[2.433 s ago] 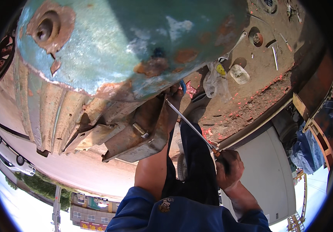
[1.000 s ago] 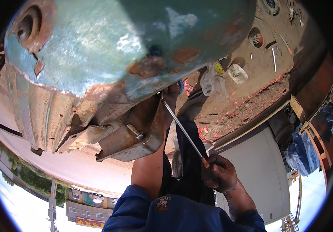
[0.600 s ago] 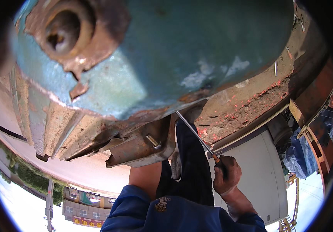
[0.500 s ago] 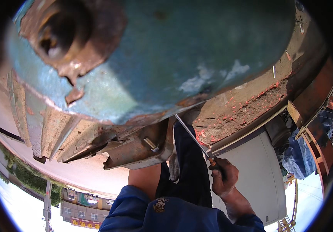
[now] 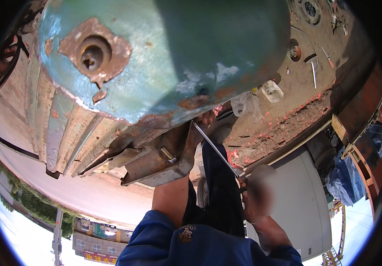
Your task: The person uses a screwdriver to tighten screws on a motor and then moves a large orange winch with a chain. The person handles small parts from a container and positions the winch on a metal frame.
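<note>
A large blue-green painted metal part (image 5: 142,84), with a rusty round hole, fills the upper view. Below it juts a rusty bracket (image 5: 155,170) with a bolt (image 5: 169,155) in it. My right hand (image 5: 258,195), partly smeared, is closed round the handle of a long-shafted screwdriver (image 5: 220,153). The shaft slants up and left to the bracket's right edge, where its tip meets the metal. My left forearm passes behind the bracket. Bent fingers of my left hand (image 5: 207,117) show beside the tip; what they grip is hidden.
Ribbed rusty metal (image 5: 73,133) spreads at the left. On the dirt ground lie a clear plastic cup (image 5: 272,91), a metal rod (image 5: 313,75) and red scraps. A pale panel (image 5: 293,204) stands at the right, near rusty steel beams (image 5: 362,166) and blue sheeting (image 5: 346,177).
The view has shifted, so the green part looks smaller and more ground shows. Left-hand fingers have come into sight near the screwdriver's tip. The right hand still holds the screwdriver, slightly turned.
</note>
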The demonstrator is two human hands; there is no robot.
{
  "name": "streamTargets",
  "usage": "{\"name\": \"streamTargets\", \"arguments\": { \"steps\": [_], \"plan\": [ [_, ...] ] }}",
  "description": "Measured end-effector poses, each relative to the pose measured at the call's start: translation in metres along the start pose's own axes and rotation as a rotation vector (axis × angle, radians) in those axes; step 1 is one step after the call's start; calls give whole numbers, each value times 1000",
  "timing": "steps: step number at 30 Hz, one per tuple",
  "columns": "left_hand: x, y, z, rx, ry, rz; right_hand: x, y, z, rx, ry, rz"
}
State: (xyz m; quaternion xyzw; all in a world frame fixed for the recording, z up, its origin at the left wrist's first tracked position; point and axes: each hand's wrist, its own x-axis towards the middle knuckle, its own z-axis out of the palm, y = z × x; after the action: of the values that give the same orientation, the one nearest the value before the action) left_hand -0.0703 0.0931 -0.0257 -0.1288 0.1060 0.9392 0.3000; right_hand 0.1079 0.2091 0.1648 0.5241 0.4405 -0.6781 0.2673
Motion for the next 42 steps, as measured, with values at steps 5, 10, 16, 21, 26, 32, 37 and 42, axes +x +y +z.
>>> {"name": "streamTargets", "arguments": {
  "steps": [5,10,16,21,26,32,37,42],
  "plan": [
    [5,7,8,49,12,23,9,-7,-13,464,-235,299],
    [-3,10,12,9,79,-68,-3,-7,-4,169,-87,118],
    [-41,7,-7,78,157,-60,0,-7,3,11,27,80],
    [-20,11,24,-111,514,-38,16,-8,-1,801,-365,441],
    [-13,20,37,-78,566,-37,2,-6,13,-34,-38,-26],
    [-6,17,19,29,159,-65,3,-8,-3,478,-174,287],
    [-9,1,19,140,184,62,34,-13,-11,650,-294,415],
    [-15,-9,18,54,161,-63,12,-4,-10,444,-220,250]
  ]
}}
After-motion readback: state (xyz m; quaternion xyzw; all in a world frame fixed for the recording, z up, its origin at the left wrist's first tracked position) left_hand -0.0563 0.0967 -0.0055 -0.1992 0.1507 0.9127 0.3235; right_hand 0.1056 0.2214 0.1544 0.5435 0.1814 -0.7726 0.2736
